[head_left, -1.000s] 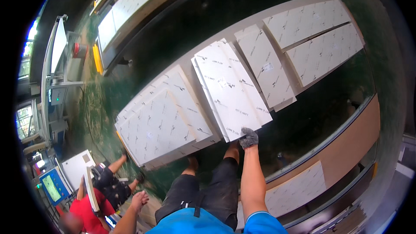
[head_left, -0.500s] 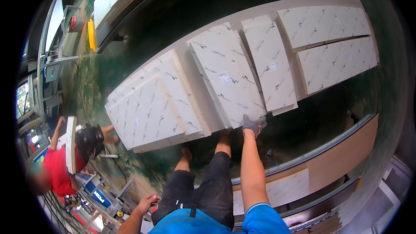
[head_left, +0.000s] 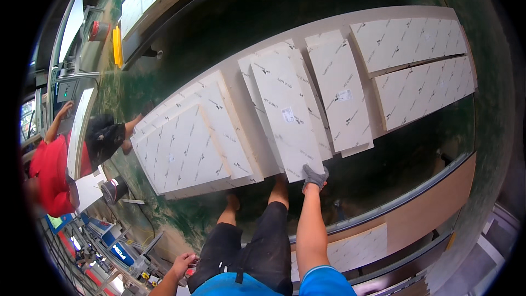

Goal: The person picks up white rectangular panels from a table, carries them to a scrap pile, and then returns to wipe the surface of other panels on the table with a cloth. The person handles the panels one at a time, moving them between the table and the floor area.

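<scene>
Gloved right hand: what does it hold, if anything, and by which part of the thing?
The right hand holds a white panel by the right corner of its near end.

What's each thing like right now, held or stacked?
Right grip: gloved, closed on the middle top panel.
Left grip: fingers curled, contents unclear.
Middle top panel: overlapping the panel beneath, edges not aligned.
Left stack: flat, edges stepped.
Far-right panels: side by side, gap between.
Co-worker: holding a long panel.
Green lamp: lit.
</scene>
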The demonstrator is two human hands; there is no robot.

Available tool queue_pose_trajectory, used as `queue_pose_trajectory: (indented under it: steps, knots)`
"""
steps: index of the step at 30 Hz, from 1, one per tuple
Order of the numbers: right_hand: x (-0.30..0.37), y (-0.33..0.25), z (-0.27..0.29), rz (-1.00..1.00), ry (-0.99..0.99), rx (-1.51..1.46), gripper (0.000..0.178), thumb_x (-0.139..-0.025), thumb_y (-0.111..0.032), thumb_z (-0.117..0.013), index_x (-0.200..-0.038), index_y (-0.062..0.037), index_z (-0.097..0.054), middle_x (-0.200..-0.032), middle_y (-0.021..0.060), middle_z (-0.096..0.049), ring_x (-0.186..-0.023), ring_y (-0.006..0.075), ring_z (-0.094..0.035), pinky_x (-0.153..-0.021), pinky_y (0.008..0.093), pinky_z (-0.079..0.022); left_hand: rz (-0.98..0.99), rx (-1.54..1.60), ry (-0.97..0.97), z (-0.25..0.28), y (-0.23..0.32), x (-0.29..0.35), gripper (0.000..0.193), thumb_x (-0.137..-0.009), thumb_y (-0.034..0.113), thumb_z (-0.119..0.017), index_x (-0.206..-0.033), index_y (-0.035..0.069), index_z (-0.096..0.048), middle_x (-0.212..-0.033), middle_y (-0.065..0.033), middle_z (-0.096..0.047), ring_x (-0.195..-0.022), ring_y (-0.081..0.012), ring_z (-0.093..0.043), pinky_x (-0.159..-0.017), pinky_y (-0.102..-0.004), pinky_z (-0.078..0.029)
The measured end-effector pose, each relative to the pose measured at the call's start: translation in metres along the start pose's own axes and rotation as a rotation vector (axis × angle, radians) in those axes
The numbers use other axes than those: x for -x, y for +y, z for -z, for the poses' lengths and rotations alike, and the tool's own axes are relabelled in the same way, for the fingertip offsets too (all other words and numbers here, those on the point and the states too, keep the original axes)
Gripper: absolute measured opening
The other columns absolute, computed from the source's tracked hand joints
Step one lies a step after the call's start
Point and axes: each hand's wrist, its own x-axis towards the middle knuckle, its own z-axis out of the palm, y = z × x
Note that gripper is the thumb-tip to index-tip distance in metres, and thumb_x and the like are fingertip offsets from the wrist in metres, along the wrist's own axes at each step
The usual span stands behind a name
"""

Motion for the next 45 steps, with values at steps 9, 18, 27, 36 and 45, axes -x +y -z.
queue_pose_trajectory:
  steps: [9, 18, 27, 36, 45]
  knots:
    - [0.029, -0.046, 0.069, -0.329, -0.836, -0.792, 0.069, -0.080, 0.001, -0.070, -0.145, -0.0055, -0.049, -0.140, 0.0157, -0.059, -0.133, 0.0356, -0.054, -0.113, 0.0562, -0.042, -0.105, 0.015, -0.022, -0.013, 0.007, -0.018, 0.031, -0.098, 0.029, -0.068, -0.118, 0.005, -0.063, -0.104, -0.0066, -0.069, -0.091, -0.0154, -0.064, -0.081, -0.0318, -0.052]
    - [-0.020, -0.118, 0.127, -0.161, -0.751, -0.762, 0.073, -0.071, 0.004, -0.069, -0.142, -0.0074, -0.053, -0.135, 0.0148, -0.061, -0.128, 0.0381, -0.057, -0.108, 0.0599, -0.045, -0.206, 0.013, -0.010, -0.026, 0.008, -0.016, 0.029, -0.096, 0.024, -0.071, -0.115, 0.002, -0.067, -0.101, -0.0062, -0.072, -0.086, -0.0117, -0.065, -0.076, -0.0263, -0.052]
    - [-0.130, -0.202, 0.116, -0.307, -0.696, -0.578, 0.056, -0.085, -0.006, -0.063, -0.141, -0.0062, -0.054, -0.134, 0.0169, -0.062, -0.125, 0.0418, -0.056, -0.111, 0.0609, -0.039, -0.221, 0.054, -0.009, -0.041, 0.016, 0.009, 0.034, -0.094, 0.026, -0.073, -0.115, 0.000, -0.069, -0.096, -0.0057, -0.072, -0.084, -0.0120, -0.065, -0.074, -0.0259, -0.052]
    - [-0.192, -0.148, 0.150, 0.184, -0.134, 0.901, 0.044, -0.075, -0.020, -0.081, -0.113, -0.0036, -0.065, -0.093, 0.0082, -0.070, -0.073, 0.0180, -0.057, -0.060, 0.0418, -0.050, -0.557, -0.225, 0.425, -0.012, -0.072, -0.012, 0.040, -0.084, 0.039, -0.080, -0.105, 0.005, -0.073, -0.095, -0.0116, -0.074, -0.086, -0.0250, -0.071, -0.078, -0.0384, -0.055]
    - [0.165, 0.082, 0.011, 0.369, -0.902, 1.241, 0.017, -0.086, -0.027, -0.067, -0.092, -0.0117, -0.065, -0.089, 0.0058, -0.064, -0.071, 0.0211, -0.052, -0.060, 0.0413, -0.047, -0.495, -0.181, 0.252, 0.086, -0.161, -0.047, 0.038, -0.085, 0.047, -0.074, -0.088, 0.009, -0.076, -0.085, -0.0131, -0.074, -0.086, -0.0313, -0.071, -0.076, -0.0441, -0.054]
